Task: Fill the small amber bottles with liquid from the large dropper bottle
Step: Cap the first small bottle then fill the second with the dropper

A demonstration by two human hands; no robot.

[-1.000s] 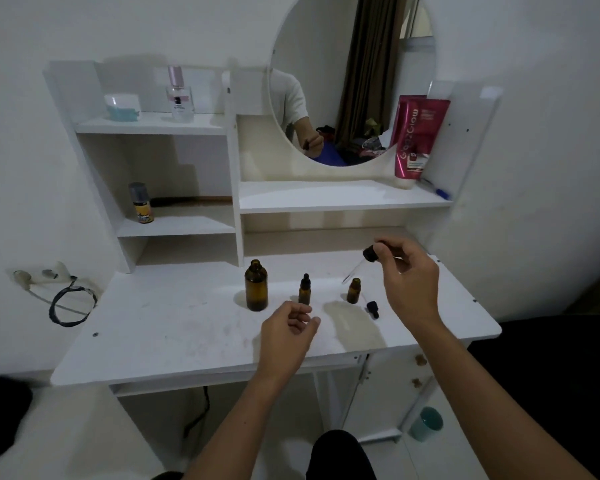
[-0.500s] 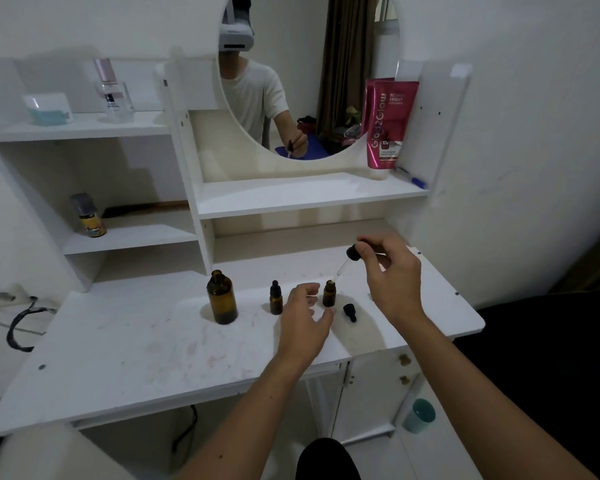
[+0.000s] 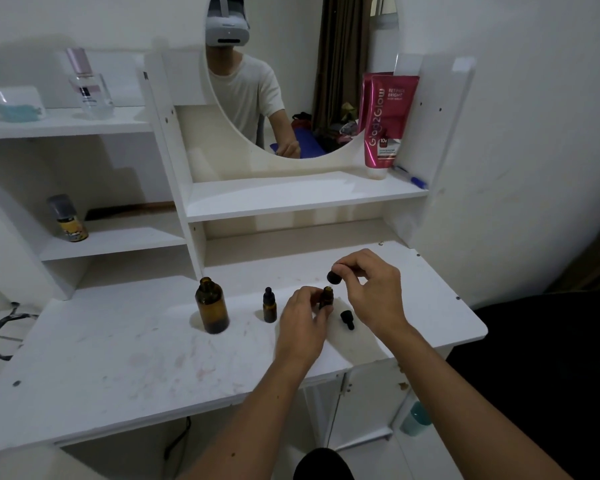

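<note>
Standing near the middle of the white surface (image 3: 118, 358), the uncapped small amber bottle (image 3: 326, 296) is gripped by the left hand (image 3: 302, 327), whose fingers (image 3: 321, 318) curl round its lower body. Directly above its mouth the right hand (image 3: 371, 289) pinches the black bulb of the dropper (image 3: 334, 276) between thumb and fingers; the glass tube is hidden, so whether its tip enters the bottle cannot be told. Just right of this bottle, near the right wrist, a loose black dropper cap (image 3: 347, 319) lies on its side. To the left, just beside the left hand, a second small amber bottle (image 3: 269, 305) stands upright with its black dropper cap fitted. Farther left stands the large dropper bottle (image 3: 211, 305), open-mouthed and upright, apart from the others. Behind, a round mirror (image 3: 302, 74) reflects a person in a white shirt wearing a headset. A pink tube (image 3: 385, 121) stands on the far shelf at right, with a blue pen (image 3: 411, 177) beside it. On the left shelves stand a clear perfume bottle (image 3: 87, 84), a pale blue container (image 3: 16, 103) and a small yellow-labelled bottle (image 3: 67, 219).
</note>
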